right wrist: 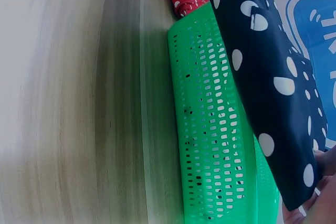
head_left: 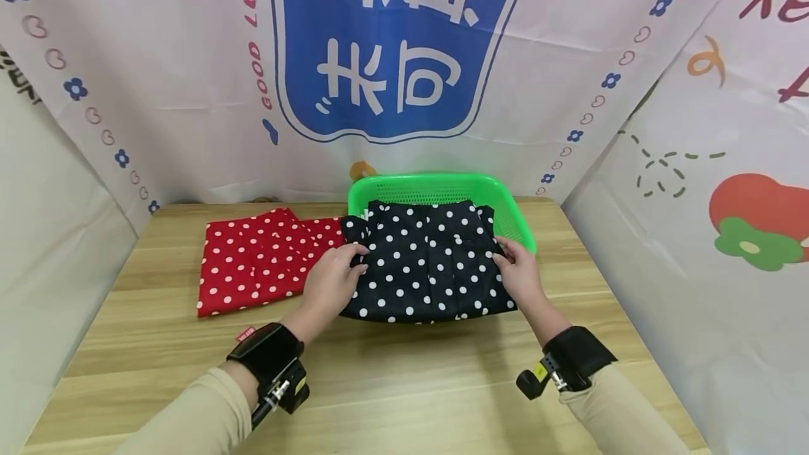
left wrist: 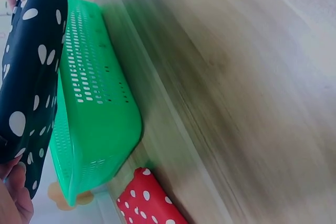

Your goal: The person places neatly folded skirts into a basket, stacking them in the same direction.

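Note:
Held between both hands is a folded black cloth with white dots [head_left: 430, 265], raised over the green basket [head_left: 515, 220]. My left hand [head_left: 331, 279] grips its left edge, thumb on top and fingers partly hidden beneath. At the opposite edge my right hand [head_left: 520, 274] pinches the cloth the same way. Both wrist views show the folded bundle hanging above the basket's rim, with the basket's perforated wall [right wrist: 210, 124] below it. Left of the basket lies a folded red cloth with white dots [head_left: 253, 265] on the table, its right end close to the black cloth.
The wooden table [head_left: 392, 392] bears the basket at its far edge. Behind it hangs a white printed curtain with a blue sign [head_left: 404, 41]. White printed sheets [head_left: 689, 244] close off the sides. Each wrist wears a black strap with a small camera [head_left: 534, 383].

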`<action>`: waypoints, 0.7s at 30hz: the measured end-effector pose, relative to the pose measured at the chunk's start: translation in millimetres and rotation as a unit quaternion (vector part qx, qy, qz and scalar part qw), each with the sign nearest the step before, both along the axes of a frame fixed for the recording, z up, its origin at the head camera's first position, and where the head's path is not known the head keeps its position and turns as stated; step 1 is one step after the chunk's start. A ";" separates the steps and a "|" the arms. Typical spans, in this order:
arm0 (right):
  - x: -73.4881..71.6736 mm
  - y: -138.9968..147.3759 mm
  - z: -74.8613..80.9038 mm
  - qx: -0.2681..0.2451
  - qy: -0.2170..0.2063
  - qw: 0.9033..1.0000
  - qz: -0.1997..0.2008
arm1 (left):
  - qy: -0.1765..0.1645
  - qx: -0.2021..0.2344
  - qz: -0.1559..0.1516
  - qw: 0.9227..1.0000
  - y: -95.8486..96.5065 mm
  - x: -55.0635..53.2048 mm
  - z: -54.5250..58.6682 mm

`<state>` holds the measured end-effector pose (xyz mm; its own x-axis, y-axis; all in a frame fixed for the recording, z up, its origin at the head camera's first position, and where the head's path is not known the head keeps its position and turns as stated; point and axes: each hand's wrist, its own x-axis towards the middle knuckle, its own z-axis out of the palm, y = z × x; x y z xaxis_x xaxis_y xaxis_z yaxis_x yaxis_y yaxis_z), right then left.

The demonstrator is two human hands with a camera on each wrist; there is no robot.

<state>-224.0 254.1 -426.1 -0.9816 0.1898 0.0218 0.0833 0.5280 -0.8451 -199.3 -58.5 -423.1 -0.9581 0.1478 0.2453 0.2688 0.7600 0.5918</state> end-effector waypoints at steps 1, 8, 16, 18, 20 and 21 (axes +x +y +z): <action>-1.3 0.0 -0.3 0.001 0.002 1.000 0.000 | -0.001 -0.001 0.001 1.000 0.5 -1.2 0.2; -11.5 0.8 -2.1 -0.001 0.005 1.000 -0.014 | -0.001 -0.012 0.008 1.000 5.6 -10.1 -1.7; -28.0 2.1 0.8 0.000 0.008 0.999 -0.037 | 0.020 -0.023 0.017 0.999 16.6 -23.9 -4.9; -31.7 2.6 0.6 0.005 0.011 0.999 -0.032 | 0.018 -0.023 0.022 0.999 18.8 -26.2 -5.6; -34.9 2.8 0.5 0.013 0.013 0.999 -0.026 | 0.013 -0.024 0.026 0.999 21.0 -28.6 -6.5; -36.4 2.9 0.9 0.017 0.011 1.000 -0.024 | 0.012 -0.025 0.027 0.999 22.1 -29.7 -7.1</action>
<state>-260.4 257.0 -425.2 -0.9707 0.2349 0.0502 0.0908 0.5523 -0.8287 -229.0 -36.5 -430.2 -0.9590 0.1075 0.2624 0.2397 0.8019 0.5473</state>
